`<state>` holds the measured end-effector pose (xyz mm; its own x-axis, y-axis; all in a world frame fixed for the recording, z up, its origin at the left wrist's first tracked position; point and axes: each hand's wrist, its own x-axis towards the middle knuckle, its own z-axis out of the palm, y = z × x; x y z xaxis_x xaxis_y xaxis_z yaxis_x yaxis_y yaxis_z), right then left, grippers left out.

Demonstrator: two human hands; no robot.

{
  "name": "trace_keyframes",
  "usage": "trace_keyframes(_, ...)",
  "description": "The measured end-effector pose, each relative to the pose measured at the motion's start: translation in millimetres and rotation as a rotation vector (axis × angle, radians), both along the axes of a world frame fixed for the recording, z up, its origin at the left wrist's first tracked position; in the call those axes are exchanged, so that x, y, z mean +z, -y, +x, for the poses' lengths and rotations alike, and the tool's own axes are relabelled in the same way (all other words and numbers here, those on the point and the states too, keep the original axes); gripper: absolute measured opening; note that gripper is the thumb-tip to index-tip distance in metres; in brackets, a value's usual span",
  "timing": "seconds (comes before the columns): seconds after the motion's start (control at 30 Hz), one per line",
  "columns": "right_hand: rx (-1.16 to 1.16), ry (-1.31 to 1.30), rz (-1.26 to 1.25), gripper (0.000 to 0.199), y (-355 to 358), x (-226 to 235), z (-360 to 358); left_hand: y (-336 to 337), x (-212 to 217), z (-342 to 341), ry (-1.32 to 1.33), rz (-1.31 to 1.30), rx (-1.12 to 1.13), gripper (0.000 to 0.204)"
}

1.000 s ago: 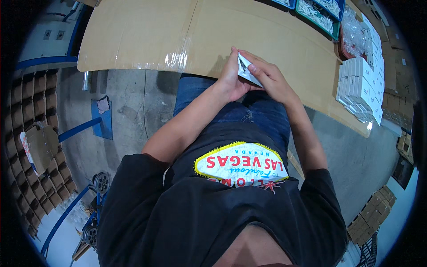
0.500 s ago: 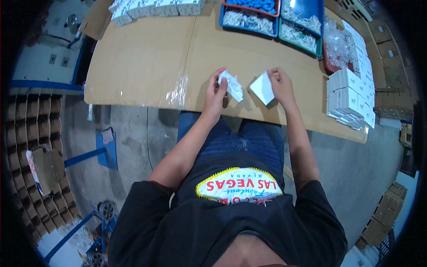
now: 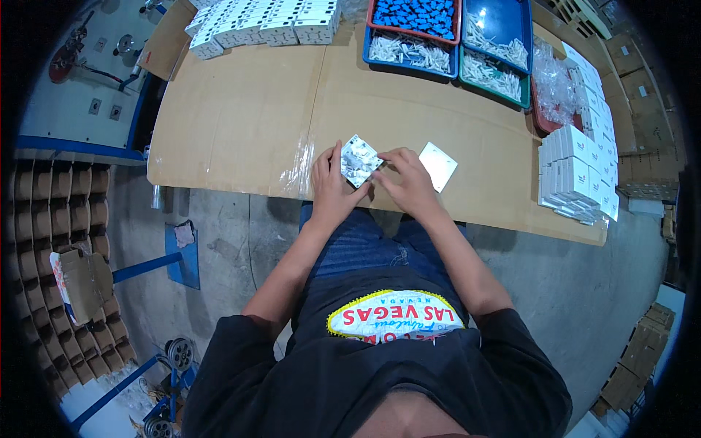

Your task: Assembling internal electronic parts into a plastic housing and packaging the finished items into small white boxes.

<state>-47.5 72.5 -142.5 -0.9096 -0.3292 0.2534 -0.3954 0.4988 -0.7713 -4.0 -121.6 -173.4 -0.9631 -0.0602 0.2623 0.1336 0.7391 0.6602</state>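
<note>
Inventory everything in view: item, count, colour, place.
Table: one, tan cardboard top, ahead.
Patterned square piece: one, white and grey, table's near side.
Plain square piece: one, white, on the table, further right.
Trays: five, red, blue and green, table's far side and right.
Blue parts: many, blue, in the farther red tray.
White parts: many, white, in blue and green trays.
Clear plastic: uncountable, transparent, in the right-hand red tray.
White boxes: many, white, table's right and far left.
Cardboard grid: one, brown, left.
Cartons: several, brown, right.
Left hand: one, bare, patterned piece's left edge.
Right hand: one, bare, its right corner.
</note>
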Motion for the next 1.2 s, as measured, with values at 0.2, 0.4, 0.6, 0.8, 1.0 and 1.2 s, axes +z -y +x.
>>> trace_keyframes(0.2,0.086,-0.076,0.138,0.025,18,-19,-20,-2,-1,-1,-0.015,-0.028,0.024,0.087)
trace_keyframes(0.4,0.052,0.69,-0.452,0.021,7,-4,-34,3,4,-5,-0.015,0.146,0.069,0.066)
trace_keyframes(0.6,0.211,0.76,-0.578,0.023,-4,10,-34,16,19,-27,0.037,0.43,-0.187,0.034)
trace_keyframes(0.8,0.093,0.752,-0.51,0.021,0,-5,-34,27,19,-34,0.208,0.52,-0.19,0.021)
trace_keyframes(1.0,0.051,0.766,-0.494,0.021,9,9,-28,43,17,-39,0.273,0.522,-0.289,0.028)
trace_keyframes(1.2,0.026,0.757,-0.488,0.02,12,9,-25,49,28,-50,0.465,0.746,-0.344,0.022)
